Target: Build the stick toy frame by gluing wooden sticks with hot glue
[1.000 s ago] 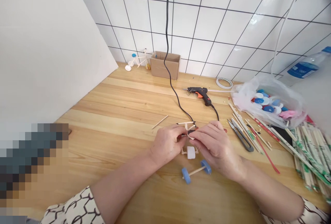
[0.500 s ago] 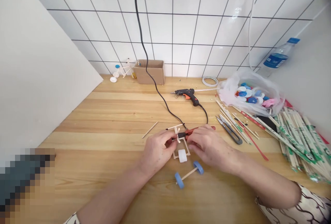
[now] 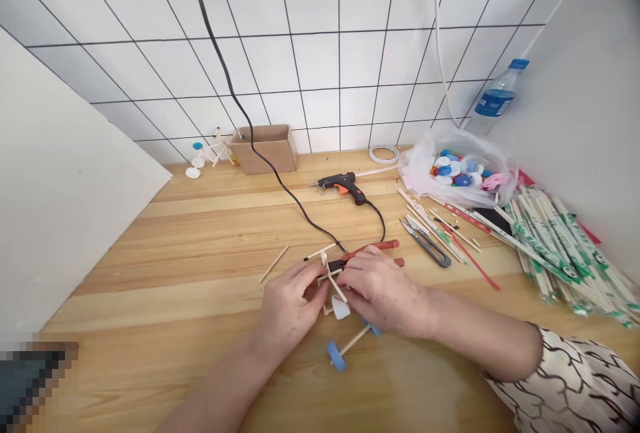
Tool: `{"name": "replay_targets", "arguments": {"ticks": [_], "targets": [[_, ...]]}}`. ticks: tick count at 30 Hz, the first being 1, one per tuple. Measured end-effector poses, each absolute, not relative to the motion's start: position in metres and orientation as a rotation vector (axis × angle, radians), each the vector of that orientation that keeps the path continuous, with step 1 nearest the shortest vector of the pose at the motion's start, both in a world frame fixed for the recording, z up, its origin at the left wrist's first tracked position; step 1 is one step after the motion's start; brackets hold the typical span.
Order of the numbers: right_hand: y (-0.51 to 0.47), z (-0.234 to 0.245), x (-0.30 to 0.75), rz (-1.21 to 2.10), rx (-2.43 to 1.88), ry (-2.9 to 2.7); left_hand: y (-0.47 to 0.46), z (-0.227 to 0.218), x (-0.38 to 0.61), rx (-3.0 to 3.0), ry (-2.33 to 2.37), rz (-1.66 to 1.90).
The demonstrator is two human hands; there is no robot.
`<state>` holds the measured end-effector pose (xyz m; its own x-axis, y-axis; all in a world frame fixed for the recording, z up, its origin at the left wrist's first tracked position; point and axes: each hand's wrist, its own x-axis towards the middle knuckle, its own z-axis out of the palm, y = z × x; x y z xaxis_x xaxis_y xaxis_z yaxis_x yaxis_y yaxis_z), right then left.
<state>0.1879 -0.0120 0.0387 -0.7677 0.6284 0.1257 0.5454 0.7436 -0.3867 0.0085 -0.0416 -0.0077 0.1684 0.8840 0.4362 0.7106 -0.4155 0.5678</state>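
Observation:
My left hand [image 3: 290, 303] pinches a small frame of thin wooden sticks [image 3: 337, 288] between thumb and fingers. From the other side, the closed fingers of my right hand [image 3: 383, 292] grip the same frame; their tips are partly hidden. A white bottle cap [image 3: 341, 308] sits at the frame's near end. Red-handled pliers [image 3: 389, 244] lie just behind my hands, partly covered by the right one. Close in front is a stick axle [image 3: 354, 340] with a blue cap [image 3: 337, 356] on each end.
A black glue gun [image 3: 343, 183] lies farther back, its cable running toward my hands. Thread snips [image 3: 426, 243], loose sticks and wrapped chopsticks [image 3: 565, 246] lie at right. Behind them are a bag of bottle caps [image 3: 417, 176] and a bottle [image 3: 495, 101]. A cardboard box [image 3: 270, 153] stands by the wall.
The view has turned, shifting the background leftward. A stick of the frame now slants down toward my right fingers, which have come closer to my left hand and cover more of the frame.

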Motion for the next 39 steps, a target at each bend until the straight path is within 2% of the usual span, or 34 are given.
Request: {"name": "replay_targets", "arguments": {"ticks": [5, 11, 20, 23, 30, 39], "targets": [[-0.012, 0.044, 0.189, 0.465, -0.851, -2.713, -0.045, -0.005, 0.006, 2.308, 1.461, 1.141], [-0.006, 0.053, 0.195, 0.496, -0.983, -2.826, -0.049, 0.005, -0.001, 2.083, 1.557, 1.198], [-0.010, 0.054, 0.188, 0.562, -1.348, -2.964, -0.048, 0.037, -0.009, 1.602, 1.531, 0.503], [-0.011, 0.049, 0.188, 0.571, -1.376, -2.937, -0.049, 0.036, -0.005, 1.508, 1.466, 0.417], [-0.013, 0.038, 0.187, 0.492, -1.394, -2.918, -0.050, 0.024, 0.003, 1.472, 1.483, 0.498], [-0.015, 0.041, 0.183, 0.550, -1.594, -2.758, -0.049, 0.024, 0.004, 1.462, 1.548, 0.609]]}}
